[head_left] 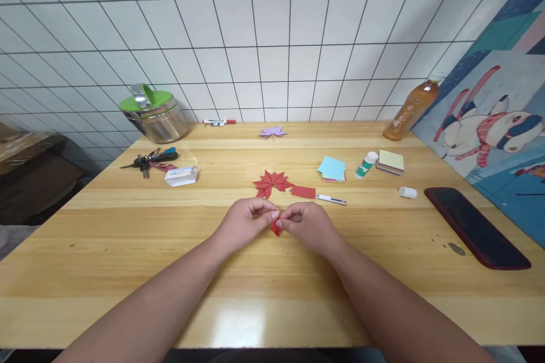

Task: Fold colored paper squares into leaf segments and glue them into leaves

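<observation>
Between my two hands is a small folded piece of red paper (276,229). My left hand (247,223) pinches it from the left, thumb against fingertips. From the other side my right hand (310,226) pinches it too; the fingers hide most of the paper. Just beyond the hands lies a red folded-paper leaf shape (272,182) with pointed tips. To its right a red paper strip (303,191) rests by a white pen (331,199), partly covering it. A purple folded-paper leaf (273,132) lies near the wall.
On the right are blue paper squares (332,168), a glue stick (366,165), its white cap (407,192), a note pad (390,161), a phone (474,228) and a tea bottle (412,109). Left: keys (149,160), a small white box (181,176), a green-lidded metal pot (159,116). A marker (219,122) lies by the wall.
</observation>
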`<state>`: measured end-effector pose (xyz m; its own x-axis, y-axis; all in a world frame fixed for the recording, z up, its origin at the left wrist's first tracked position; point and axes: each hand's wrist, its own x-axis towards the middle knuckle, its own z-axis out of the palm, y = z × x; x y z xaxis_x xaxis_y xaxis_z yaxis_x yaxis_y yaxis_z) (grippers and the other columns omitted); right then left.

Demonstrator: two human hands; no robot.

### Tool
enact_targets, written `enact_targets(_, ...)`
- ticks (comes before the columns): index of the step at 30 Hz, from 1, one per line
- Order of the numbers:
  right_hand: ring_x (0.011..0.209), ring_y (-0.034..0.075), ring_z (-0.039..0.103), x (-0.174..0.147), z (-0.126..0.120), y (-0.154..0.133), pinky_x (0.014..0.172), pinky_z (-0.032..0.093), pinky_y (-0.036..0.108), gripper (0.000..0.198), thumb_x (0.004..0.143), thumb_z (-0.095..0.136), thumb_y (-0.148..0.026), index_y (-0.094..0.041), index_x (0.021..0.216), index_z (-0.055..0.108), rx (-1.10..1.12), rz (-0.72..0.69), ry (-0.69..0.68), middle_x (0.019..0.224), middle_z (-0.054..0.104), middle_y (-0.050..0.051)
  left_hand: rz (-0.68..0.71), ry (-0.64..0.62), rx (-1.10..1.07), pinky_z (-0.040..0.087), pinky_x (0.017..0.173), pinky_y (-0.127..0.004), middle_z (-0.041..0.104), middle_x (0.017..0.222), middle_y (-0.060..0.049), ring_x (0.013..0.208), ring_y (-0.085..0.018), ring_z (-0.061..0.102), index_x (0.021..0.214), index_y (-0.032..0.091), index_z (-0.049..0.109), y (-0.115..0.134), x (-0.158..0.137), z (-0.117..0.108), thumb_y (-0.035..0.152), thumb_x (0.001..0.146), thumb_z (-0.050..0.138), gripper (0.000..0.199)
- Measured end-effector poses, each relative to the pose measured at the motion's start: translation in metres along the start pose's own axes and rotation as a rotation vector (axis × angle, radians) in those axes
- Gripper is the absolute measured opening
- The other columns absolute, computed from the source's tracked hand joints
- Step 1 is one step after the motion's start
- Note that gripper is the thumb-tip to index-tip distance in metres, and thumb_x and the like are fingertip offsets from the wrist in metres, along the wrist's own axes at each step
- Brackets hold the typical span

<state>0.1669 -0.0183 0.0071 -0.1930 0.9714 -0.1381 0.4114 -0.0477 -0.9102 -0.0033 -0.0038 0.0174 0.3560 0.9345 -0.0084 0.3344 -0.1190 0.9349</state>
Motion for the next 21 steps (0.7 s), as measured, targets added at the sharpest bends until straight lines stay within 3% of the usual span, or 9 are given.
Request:
enact_targets(7, 0.058, 0.012, 0.057, -0.001, -0.001, 0.000, 0.052, 0.040, 0.021, 0.019, 0.064, 0.065, -0.039, -0.020, 0.067, 0.064, 0.027, 0.027, -0.031, 0.063, 0.066, -0.001, -0.044, -0.028, -0.010, 0.050, 0.069, -0.029, 0.071, 0.078, -0.005, 0.074, -0.019, 0.065, 0.078, 0.016, 0.070, 0.001, 0.000, 0.000, 0.033, 0.074, 0.060, 0.020)
enact_targets(12, 0.064, 0.014, 0.060, 0.000, -0.008, -0.001, 0.059, 0.042, 0.023, 0.023, 0.073, 0.057, -0.039, -0.022, 0.076, 0.071, 0.022, -0.012, -0.121, 0.071, 0.069, 0.000, -0.022, -0.032, -0.009, 0.050, 0.072, -0.028, 0.072, 0.079, -0.003, 0.076, -0.018, 0.065, 0.083, 0.019, 0.072, 0.000, 0.000, -0.002, 0.032, 0.076, 0.058, 0.020)
enact_targets(21, 0.063, 0.013, 0.060, 0.002, -0.009, 0.002, 0.056, 0.040, 0.022, 0.021, 0.074, 0.055, -0.035, -0.023, 0.074, 0.072, -0.101, -0.045, -0.085, 0.068, 0.069, -0.002, -0.050, -0.054, -0.037, 0.049, 0.078, -0.031, 0.072, 0.088, -0.005, 0.083, -0.020, 0.065, 0.085, 0.018, 0.071, 0.000, 0.001, -0.004, 0.032, 0.075, 0.060, 0.021)
